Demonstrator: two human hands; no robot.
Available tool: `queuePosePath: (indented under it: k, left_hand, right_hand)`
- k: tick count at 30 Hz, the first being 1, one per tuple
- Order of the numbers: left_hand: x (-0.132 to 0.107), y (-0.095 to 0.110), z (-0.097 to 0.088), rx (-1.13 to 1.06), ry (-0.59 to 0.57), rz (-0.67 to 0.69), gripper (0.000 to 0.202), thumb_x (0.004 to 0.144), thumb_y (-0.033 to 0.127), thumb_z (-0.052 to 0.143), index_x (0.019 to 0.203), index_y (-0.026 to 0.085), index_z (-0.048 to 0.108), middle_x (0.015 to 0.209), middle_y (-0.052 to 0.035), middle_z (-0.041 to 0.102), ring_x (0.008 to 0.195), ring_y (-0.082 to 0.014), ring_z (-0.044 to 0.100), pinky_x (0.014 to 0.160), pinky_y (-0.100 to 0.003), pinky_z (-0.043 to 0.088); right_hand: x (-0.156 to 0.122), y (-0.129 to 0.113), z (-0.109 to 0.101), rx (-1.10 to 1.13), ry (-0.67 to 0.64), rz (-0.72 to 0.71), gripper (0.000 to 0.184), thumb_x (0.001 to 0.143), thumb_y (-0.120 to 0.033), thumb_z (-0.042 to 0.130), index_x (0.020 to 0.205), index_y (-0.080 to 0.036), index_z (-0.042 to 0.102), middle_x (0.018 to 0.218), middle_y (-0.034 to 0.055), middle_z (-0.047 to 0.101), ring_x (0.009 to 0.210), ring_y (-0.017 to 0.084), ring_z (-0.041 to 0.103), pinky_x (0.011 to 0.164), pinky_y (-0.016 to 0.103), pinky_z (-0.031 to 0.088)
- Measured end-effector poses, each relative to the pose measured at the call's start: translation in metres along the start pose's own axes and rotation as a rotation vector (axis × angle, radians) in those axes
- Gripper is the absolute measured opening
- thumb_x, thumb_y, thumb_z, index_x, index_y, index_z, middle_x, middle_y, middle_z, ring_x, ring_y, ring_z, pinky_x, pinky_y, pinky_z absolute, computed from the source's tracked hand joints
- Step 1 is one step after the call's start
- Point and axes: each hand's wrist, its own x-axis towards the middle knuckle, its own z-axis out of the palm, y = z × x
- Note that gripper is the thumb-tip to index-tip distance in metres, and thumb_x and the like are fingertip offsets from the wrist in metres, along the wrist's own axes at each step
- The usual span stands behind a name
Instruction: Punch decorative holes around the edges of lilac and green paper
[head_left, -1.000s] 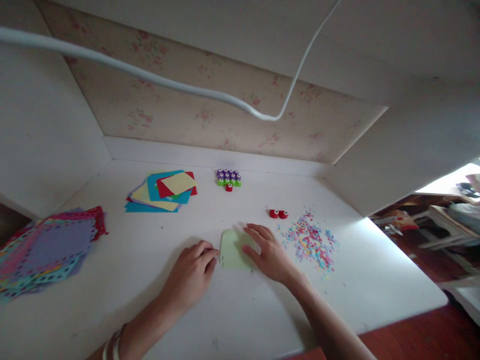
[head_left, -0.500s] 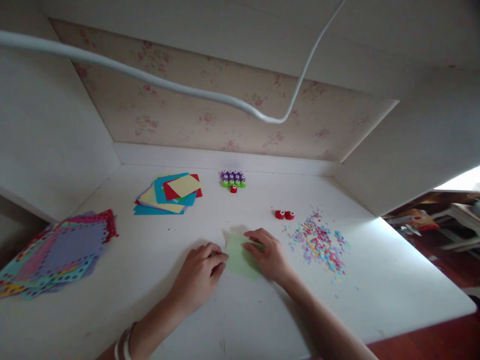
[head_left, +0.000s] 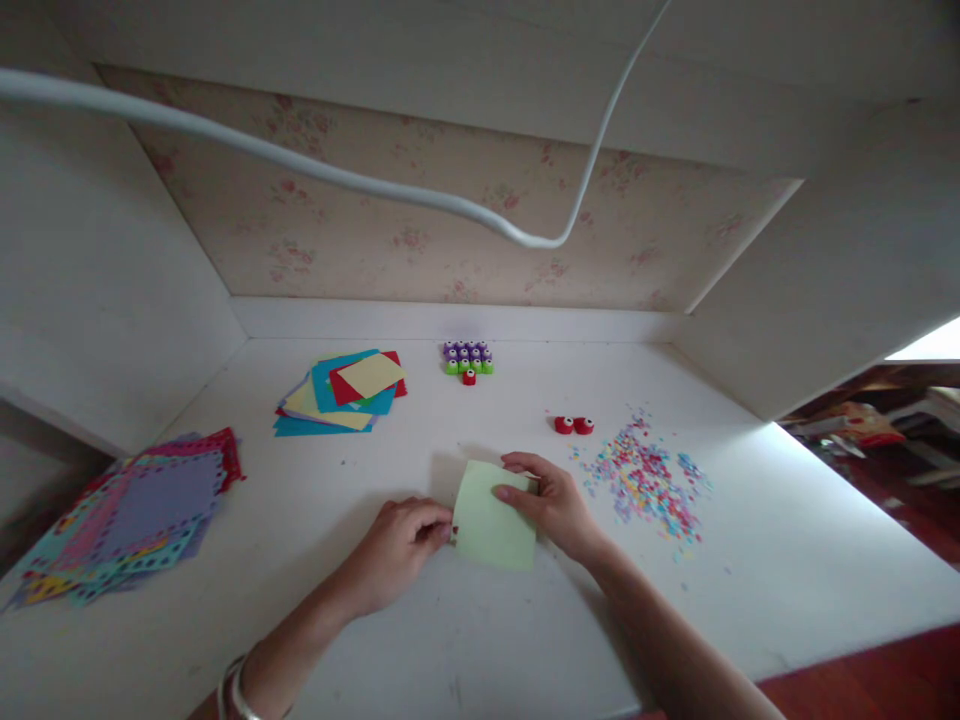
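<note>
We judge punching is in hand: our right hand (head_left: 553,500) pinches the green paper (head_left: 491,518), our left hand (head_left: 397,548) grips a red punch (head_left: 454,530) at the edge beside it; next, the edge needs seating.

Sheet (head_left: 491,518) btw L hand (head_left: 397,545) & R hand (head_left: 551,500); confetti (head_left: 645,480) R, punch pair (head_left: 573,425) behind it — punch cluster (head_left: 466,358) at back, stack (head_left: 341,392) L of it.

Green paper (head_left: 491,515) now upright (earlier flat)
</note>
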Motion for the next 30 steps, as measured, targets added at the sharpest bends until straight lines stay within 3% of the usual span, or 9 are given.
queuePosePath:
  k: [3,7,11,25,30]
  left_hand:
    - [0.0,0.0,0.0,-0.051,0.005,-0.049,0.024,0.092,0.03,0.051,0.083,0.02,0.071,0.075,-0.0012,0.069,0.072,-0.0167,0.062,0.065,-0.025,0.047]
    - [-0.001,-0.003,0.002,-0.198,0.05,-0.095,0.026,0.093,0.035,0.049,0.091,0.021,0.071,0.085,-0.0021,0.073,0.079,-0.0182,0.065,0.071,-0.027,0.05]
    - [-0.002,-0.005,0.003,-0.225,0.07,-0.098,0.025,0.094,0.035,0.048,0.091,0.021,0.069,0.085,-0.0015,0.072,0.081,-0.0182,0.065,0.073,-0.027,0.05]
    - [-0.003,-0.011,0.012,-0.01,0.14,-0.015,0.022,0.097,0.026,0.046,0.089,0.021,0.066,0.085,-0.0008,0.069,0.08,-0.0157,0.065,0.073,-0.026,0.047]
    - [-0.003,-0.018,0.013,0.086,0.232,0.0,0.021,0.097,0.023,0.045,0.092,0.021,0.066,0.091,-0.0029,0.07,0.085,-0.0177,0.066,0.078,-0.03,0.049]
  right_hand:
    - [-0.001,-0.003,0.002,0.131,-0.03,0.053,0.047,0.075,-0.039,0.077,0.117,-0.024,0.061,0.107,0.0049,0.068,0.074,0.016,0.069,0.061,0.028,0.06]
    - [-0.005,-0.003,0.003,0.334,-0.172,0.102,0.071,0.077,-0.033,0.077,0.138,-0.032,0.041,0.121,0.007,0.066,0.091,0.021,0.071,0.075,0.038,0.063]
    - [-0.008,-0.001,0.002,0.395,-0.264,0.1,0.093,0.074,-0.024,0.08,0.147,-0.037,0.024,0.123,0.0056,0.064,0.092,0.02,0.07,0.073,0.035,0.063]
    - [-0.006,-0.003,-0.008,0.302,-0.232,0.068,0.088,0.076,-0.026,0.078,0.146,-0.035,0.026,0.116,0.0042,0.064,0.087,0.018,0.07,0.068,0.032,0.062]
    - [-0.005,0.001,-0.01,0.215,-0.216,0.068,0.088,0.077,-0.03,0.078,0.147,-0.035,0.024,0.121,0.0066,0.061,0.089,0.019,0.069,0.07,0.034,0.061]
